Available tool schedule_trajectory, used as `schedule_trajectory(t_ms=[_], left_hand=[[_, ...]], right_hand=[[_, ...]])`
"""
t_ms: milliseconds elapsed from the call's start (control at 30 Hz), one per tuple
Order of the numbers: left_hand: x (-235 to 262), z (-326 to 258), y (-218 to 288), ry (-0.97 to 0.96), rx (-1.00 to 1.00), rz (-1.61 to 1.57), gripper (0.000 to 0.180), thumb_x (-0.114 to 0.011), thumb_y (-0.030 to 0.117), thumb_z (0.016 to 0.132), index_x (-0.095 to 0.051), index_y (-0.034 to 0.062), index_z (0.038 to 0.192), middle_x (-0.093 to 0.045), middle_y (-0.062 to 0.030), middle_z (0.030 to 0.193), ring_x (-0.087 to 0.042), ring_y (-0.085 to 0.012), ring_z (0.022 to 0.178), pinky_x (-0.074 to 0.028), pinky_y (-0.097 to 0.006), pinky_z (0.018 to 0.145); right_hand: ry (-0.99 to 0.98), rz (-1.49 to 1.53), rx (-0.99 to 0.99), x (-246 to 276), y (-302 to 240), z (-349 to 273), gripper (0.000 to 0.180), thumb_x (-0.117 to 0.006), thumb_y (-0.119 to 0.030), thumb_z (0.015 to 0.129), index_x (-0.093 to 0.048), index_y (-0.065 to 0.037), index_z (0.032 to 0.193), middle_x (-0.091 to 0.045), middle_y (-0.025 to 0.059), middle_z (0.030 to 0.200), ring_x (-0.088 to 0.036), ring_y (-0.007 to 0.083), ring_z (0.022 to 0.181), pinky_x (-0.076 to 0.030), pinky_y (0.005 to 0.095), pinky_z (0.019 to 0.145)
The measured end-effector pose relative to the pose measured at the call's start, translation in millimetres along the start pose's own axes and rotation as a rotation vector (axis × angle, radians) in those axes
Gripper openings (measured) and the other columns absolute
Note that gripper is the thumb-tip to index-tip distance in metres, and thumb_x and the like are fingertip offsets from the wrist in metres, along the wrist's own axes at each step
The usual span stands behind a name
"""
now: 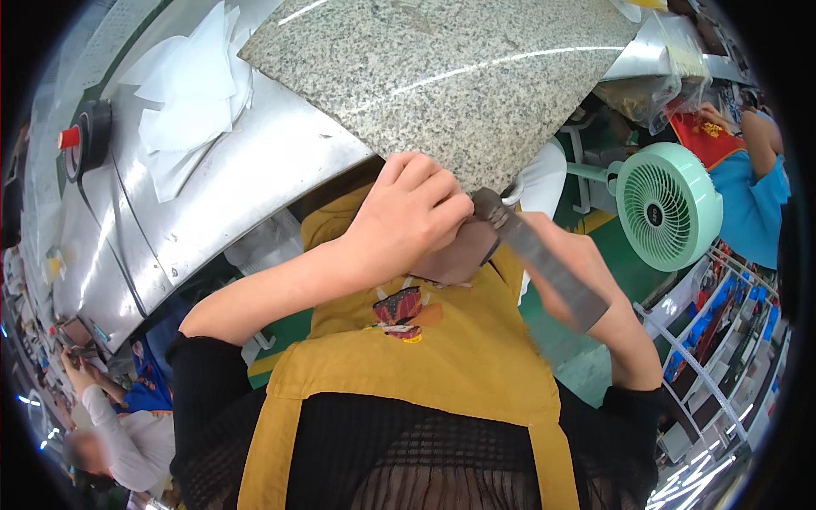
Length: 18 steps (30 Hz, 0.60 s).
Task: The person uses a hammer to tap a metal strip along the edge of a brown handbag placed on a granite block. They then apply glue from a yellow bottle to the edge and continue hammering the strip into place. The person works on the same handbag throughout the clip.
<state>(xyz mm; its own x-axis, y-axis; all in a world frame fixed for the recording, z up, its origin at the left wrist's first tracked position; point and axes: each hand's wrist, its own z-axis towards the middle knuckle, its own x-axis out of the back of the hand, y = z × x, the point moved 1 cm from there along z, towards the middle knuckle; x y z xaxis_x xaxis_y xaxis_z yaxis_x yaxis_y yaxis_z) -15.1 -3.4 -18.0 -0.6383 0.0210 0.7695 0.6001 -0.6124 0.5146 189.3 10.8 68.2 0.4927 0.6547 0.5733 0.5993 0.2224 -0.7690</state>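
My left hand point(416, 208) is closed at the near corner of a speckled granite slab point(459, 85), its fingers pinching the upper edge of a brownish-pink piece point(455, 257) that looks like leather. Below the slab, the piece hangs in front of my mustard apron point(408, 365). Just to the right, my right hand point(569, 259) is wrapped round a dark metal hammer point(544, 263). The narrower end of the hammer is close to my left fingertips; its wide flat end points toward my right wrist. Slight blur and the hammer itself hide part of the right fingers.
Left of the slab, a metal table point(229, 170) carries white sheets point(191, 93) and a black round device with a red knob point(81, 140). A mint-green fan point(667, 206) stands at right, near a rack point(722, 331). Other people sit at far right and lower left.
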Motion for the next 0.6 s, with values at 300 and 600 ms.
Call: schedule_trajectory(t_ms=[300, 600], left_hand=[[-13, 23, 7, 0.111, 0.015, 0.046, 0.018, -0.069, 0.009, 0.07, -0.059, 0.0108, 0.085, -0.053, -0.0016, 0.08, -0.05, -0.0233, 0.085, -0.04, -0.036, 0.08], [-9, 8, 4, 0.056, -0.004, 0.058, 0.024, -0.068, 0.009, 0.065, -0.061, 0.0114, 0.087, -0.053, -0.0005, 0.083, -0.051, -0.0209, 0.085, -0.04, -0.037, 0.08]], right_hand=[[0.055, 0.019, -0.126, 14, 13, -7, 0.037, -0.057, -0.006, 0.083, -0.049, -0.002, 0.119, -0.061, 0.0191, 0.09, -0.061, 0.0393, 0.081, -0.049, 0.0378, 0.066], [0.072, 0.103, -0.088, 14, 16, -5, 0.023, -0.05, -0.003, 0.088, -0.05, -0.001, 0.111, -0.052, 0.012, 0.079, -0.05, 0.0238, 0.067, -0.043, 0.0317, 0.06]])
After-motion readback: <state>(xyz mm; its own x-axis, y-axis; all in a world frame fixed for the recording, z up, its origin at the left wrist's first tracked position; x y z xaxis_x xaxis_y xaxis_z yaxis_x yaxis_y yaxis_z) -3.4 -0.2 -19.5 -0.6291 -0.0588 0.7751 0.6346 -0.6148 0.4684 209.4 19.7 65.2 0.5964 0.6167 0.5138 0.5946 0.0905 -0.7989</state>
